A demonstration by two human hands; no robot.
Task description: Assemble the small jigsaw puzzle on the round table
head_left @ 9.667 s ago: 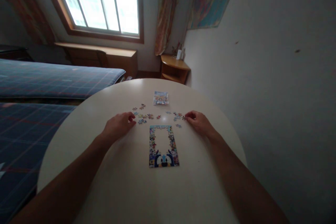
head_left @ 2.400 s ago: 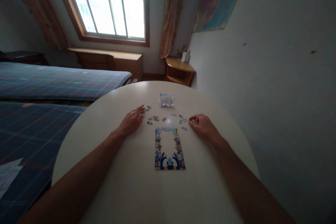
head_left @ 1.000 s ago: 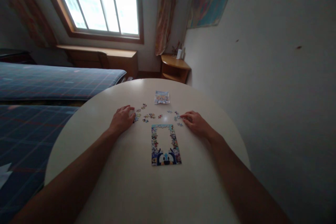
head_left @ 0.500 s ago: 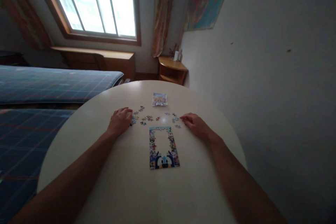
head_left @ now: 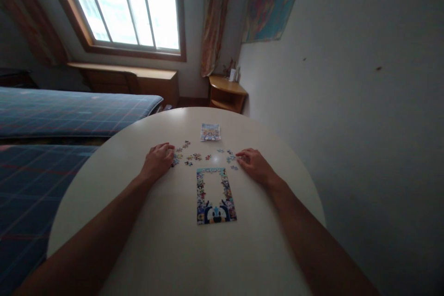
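Observation:
A partly filled jigsaw puzzle (head_left: 217,215) lies on the round white table, with a blue dog-like face along its bottom and an unfilled middle. Beyond it, loose puzzle pieces (head_left: 194,157) are scattered in small groups. My left hand (head_left: 158,159) rests palm down against the left group, its fingers loosely bent and apart, covering some pieces. On the right, my right hand (head_left: 255,164) lies beside a few pale blue pieces (head_left: 231,159). Its fingers are slightly spread, fingertips close to the pieces; nothing shows in them. A small picture card (head_left: 210,132) lies behind the pieces.
The white table (head_left: 166,240) curves away with its right edge near a bare wall (head_left: 347,148). Left of it stand beds with plaid mattresses (head_left: 69,111). A corner shelf (head_left: 227,85) and a long wooden desk (head_left: 152,74) stand at the back under a window.
My right hand has shifted very slightly left, nearer the pale blue pieces. The view has moved a little. My left hand, the puzzle and the card stay as they were.

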